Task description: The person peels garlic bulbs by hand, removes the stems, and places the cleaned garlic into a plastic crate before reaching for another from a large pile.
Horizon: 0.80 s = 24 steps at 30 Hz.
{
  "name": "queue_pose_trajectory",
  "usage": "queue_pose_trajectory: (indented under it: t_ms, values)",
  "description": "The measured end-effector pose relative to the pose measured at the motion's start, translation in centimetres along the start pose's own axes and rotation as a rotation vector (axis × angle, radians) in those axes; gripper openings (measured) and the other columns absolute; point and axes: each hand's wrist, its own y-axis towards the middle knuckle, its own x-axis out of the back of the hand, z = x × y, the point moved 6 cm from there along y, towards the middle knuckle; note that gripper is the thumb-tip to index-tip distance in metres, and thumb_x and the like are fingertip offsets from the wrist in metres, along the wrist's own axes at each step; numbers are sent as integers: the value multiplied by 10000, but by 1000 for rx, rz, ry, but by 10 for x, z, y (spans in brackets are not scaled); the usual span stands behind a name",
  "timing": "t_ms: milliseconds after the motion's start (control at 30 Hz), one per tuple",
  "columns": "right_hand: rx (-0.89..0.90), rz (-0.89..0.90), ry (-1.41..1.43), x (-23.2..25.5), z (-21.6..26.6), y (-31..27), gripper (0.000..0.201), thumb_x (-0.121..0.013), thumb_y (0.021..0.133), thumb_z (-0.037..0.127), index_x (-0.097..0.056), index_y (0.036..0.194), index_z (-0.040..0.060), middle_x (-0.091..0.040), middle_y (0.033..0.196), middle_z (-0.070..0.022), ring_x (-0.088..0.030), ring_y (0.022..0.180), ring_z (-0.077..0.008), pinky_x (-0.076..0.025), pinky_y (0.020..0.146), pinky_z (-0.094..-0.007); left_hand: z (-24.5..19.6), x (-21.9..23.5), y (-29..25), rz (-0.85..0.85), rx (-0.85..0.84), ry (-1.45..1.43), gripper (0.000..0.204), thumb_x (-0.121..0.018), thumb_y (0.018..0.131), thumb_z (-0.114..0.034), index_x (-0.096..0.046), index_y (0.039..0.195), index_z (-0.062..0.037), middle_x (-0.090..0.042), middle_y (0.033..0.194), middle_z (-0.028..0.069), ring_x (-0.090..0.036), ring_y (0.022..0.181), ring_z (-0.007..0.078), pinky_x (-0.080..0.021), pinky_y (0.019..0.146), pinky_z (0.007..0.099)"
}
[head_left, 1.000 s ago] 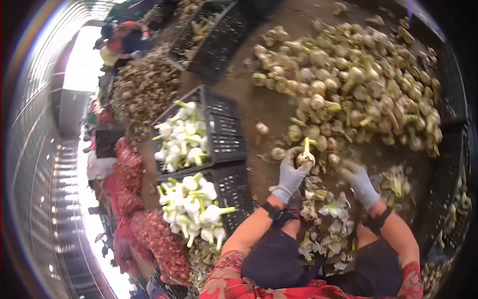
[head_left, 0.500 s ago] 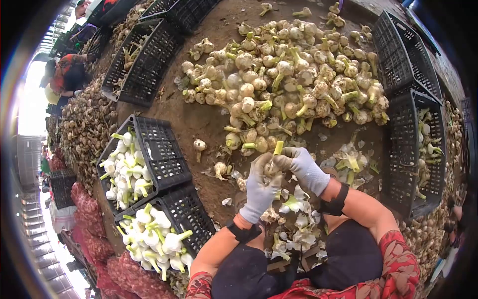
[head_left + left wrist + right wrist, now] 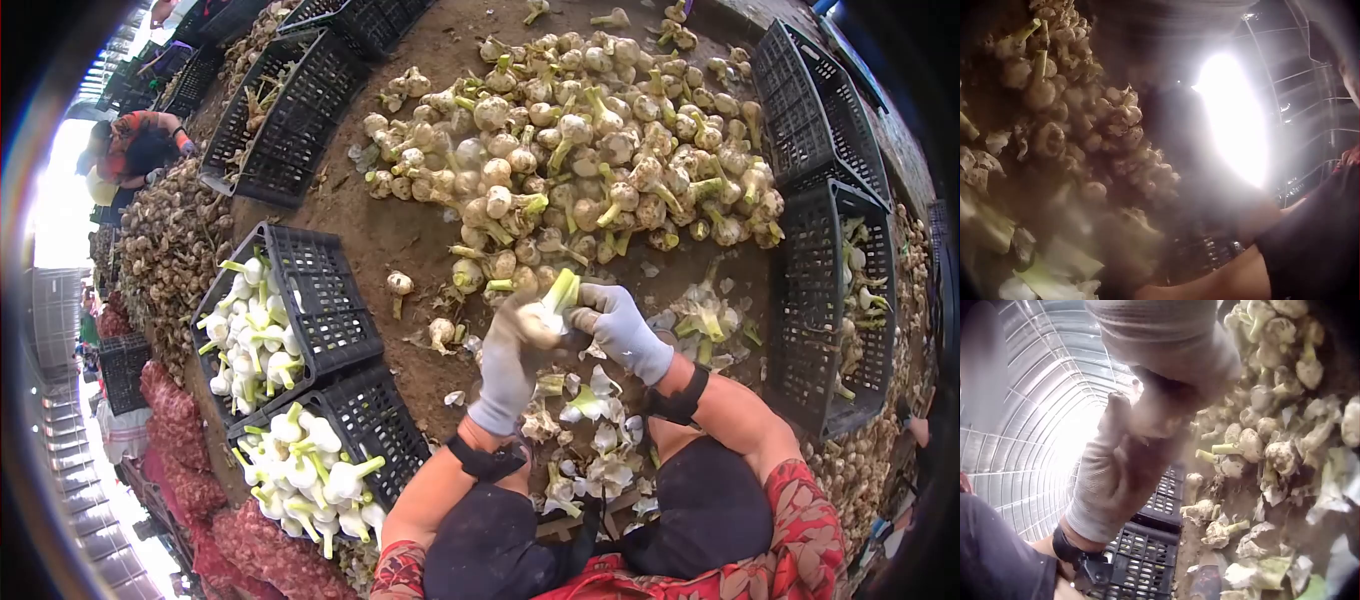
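Observation:
Both gloved hands meet at one garlic bulb with a green stalk, over scattered peelings. My left hand grips the bulb from the left; motion blurs its fingers. From the other side, my right hand has its thumb and fingers curled against the bulb at the stalk's base. The bulb looks pale and its cut stalk tilts up to the right. In the right wrist view, the left glove is wrapped about the bulb, under the right glove, which hides part of it.
A large heap of unpeeled garlic lies ahead. Two black crates at left, one behind the other, hold white garlic. Another black crate stands at right. Garlic skins lie between the knees. A person works at far left.
The head view has swung right. The right hand, apart from the bulb one second ago, has come against it. The bulb has turned, its stalk now leaning right, and more pale surface shows.

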Motion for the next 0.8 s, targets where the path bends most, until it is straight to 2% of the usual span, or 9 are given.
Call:
queue_pose_trajectory:
  t_ms: [67, 233, 300, 367, 433, 567, 667, 767, 800]
  values:
    - [15, 91, 135, -11, 3, -6, 228, -546, 930, 41, -629, 1133, -21, -676, 957, -33, -596, 786, -64, -512, 694, -235, 24, -4, 4, 51, 619, -715, 690, -336, 943, -677, -575, 1219, -91, -671, 909, 69, -638, 627, 172, -473, 454, 227]
    - [-6, -26, -96, -13, 1, -10, 175, -578, 917, 51, -632, 1068, -21, -658, 879, -19, -587, 704, -85, -498, 651, -256, 17, -14, -11, -102, 433, -431, 623, -424, 947, -627, -563, 1227, -88, -655, 901, 55, -624, 644, 168, -535, 566, 282]
    - [683, 11, -665, -23, 22, -19, 182, -586, 918, 73, -628, 1071, -18, -657, 873, -21, -608, 695, -98, -491, 618, -258, 21, 3, -15, -179, 77, -257, 545, -494, 950, -564, -568, 1208, -90, -639, 877, 39, -602, 632, 160, -547, 616, 292]
    - [606, 57, -621, -23, 28, -20, 172, -597, 915, 80, -643, 1061, 3, -667, 857, -23, -627, 707, -111, -496, 627, -257, 23, 17, -12, -81, 62, -279, 474, -611, 934, -431, -504, 1238, -84, -625, 999, 40, -627, 812, 154, -567, 692, 297]
    - [-214, 58, 206, -6, -8, -10, 152, -611, 912, 84, -657, 1042, 20, -674, 826, -20, -631, 691, -114, -507, 618, -257, 31, 19, -15, -18, 342, -478, 447, -632, 916, -436, -533, 1178, -87, -629, 1012, 55, -622, 808, 150, -534, 608, 263]
    - [14, -61, 256, 27, -29, 10, 124, -570, 913, 10, -656, 1001, -4, -686, 828, -42, -612, 618, -100, -493, 537, -231, 32, 12, -18, 333, 477, -568, 472, -676, 879, -315, -539, 1252, -58, -654, 1063, 92, -667, 864, 185, -562, 640, 264]
    - [-30, -225, 325, 51, -31, 17, 167, -502, 903, -48, -656, 953, -8, -679, 792, -50, -615, 626, -128, -497, 555, -251, 30, 5, -28, 195, 549, -462, 533, -692, 862, -316, -518, 1277, -30, -666, 1045, 104, -680, 854, 204, -577, 682, 295]
    - [-65, -355, -153, 82, -32, 22, 186, -507, 887, -35, -664, 986, -25, -684, 817, -57, -614, 687, -102, -496, 620, -242, 26, -2, -27, 481, 535, -466, 663, -708, 855, -363, -453, 1346, 2, -665, 1032, 96, -682, 875, 179, -569, 716, 266]
    - [-26, -248, -399, 93, -45, 30, 313, -592, 870, 87, -612, 1171, 7, -706, 865, -89, -668, 749, -179, -525, 680, -304, 22, -1, -27, 497, 540, -499, 648, -734, 845, -350, -464, 1299, 27, -666, 1031, 95, -677, 899, 188, -575, 736, 307]
